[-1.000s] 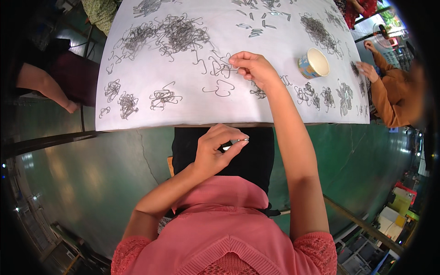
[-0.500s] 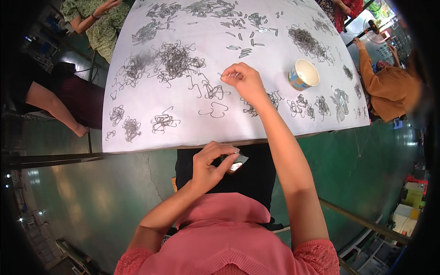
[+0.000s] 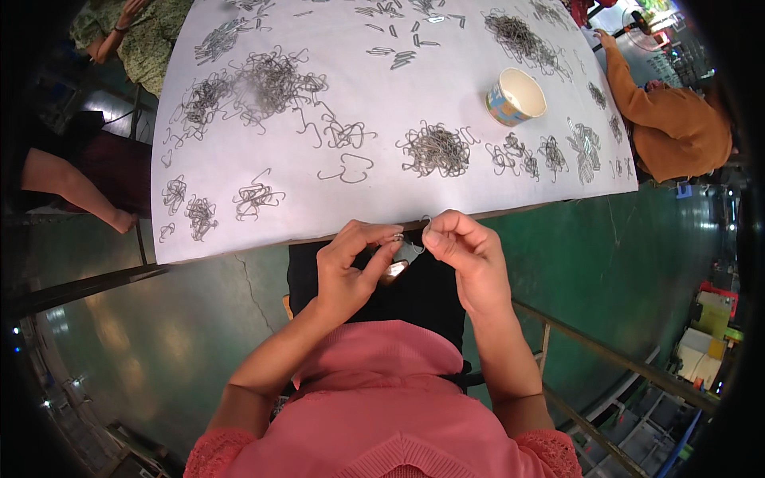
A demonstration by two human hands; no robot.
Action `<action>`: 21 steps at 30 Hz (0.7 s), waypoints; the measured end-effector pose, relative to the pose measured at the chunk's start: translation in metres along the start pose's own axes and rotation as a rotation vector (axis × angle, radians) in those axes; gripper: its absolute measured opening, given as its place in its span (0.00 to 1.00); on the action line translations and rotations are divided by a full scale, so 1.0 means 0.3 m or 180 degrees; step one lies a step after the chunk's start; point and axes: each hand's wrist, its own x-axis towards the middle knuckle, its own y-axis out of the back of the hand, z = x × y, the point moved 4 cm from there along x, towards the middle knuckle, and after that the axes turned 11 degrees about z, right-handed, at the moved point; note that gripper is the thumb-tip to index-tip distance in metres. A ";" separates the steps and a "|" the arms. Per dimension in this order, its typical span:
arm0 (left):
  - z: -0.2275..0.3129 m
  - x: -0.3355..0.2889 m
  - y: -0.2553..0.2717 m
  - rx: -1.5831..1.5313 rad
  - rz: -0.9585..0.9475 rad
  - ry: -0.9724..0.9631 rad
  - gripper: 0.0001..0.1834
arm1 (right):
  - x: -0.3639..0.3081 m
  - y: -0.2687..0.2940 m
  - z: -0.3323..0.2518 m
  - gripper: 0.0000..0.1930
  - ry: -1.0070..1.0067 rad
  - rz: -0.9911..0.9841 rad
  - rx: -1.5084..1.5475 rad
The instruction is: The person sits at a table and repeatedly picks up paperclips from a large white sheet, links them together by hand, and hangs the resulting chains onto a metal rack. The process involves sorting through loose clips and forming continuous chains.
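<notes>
Just off the table's near edge, my two hands are close together over my lap. My right hand (image 3: 475,259) is closed, thumb and forefinger pinching a thin bent wire hook (image 3: 428,222). My left hand (image 3: 351,259) faces it, thumb and fingertips pressed together on a small piece, mostly covered by the fingers, too small to name. Under the fingertips shows a shiny object (image 3: 394,273) in my lap, only partly visible. Beyond my right hand lies a dense pile of wire hooks (image 3: 437,150). A few loose hooks (image 3: 347,169) lie beyond my left hand.
On the white-covered table (image 3: 319,207) stands a paper cup (image 3: 500,109) at right. A large tangle of hooks (image 3: 267,88) lies left of centre, straight metal clips (image 3: 402,60) at the far side. Other people sit around, including one in a brown top (image 3: 681,131).
My right hand has come back from over the table to beside my left hand, carrying a wire hook. The pile it covered now shows. The view has shifted slightly.
</notes>
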 end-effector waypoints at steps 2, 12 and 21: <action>0.004 0.002 -0.010 0.0048 0.0013 -0.0159 0.11 | -0.012 0.007 0.025 0.03 -0.0014 0.0120 -0.0047; 0.029 0.002 -0.038 0.0189 -0.0192 -0.0914 0.16 | -0.034 0.009 0.062 0.03 0.1523 0.0812 -0.0536; -0.275 0.711 -0.095 0.1616 0.0454 -0.1490 0.07 | -0.068 0.056 0.004 0.05 0.2508 0.1119 -0.1156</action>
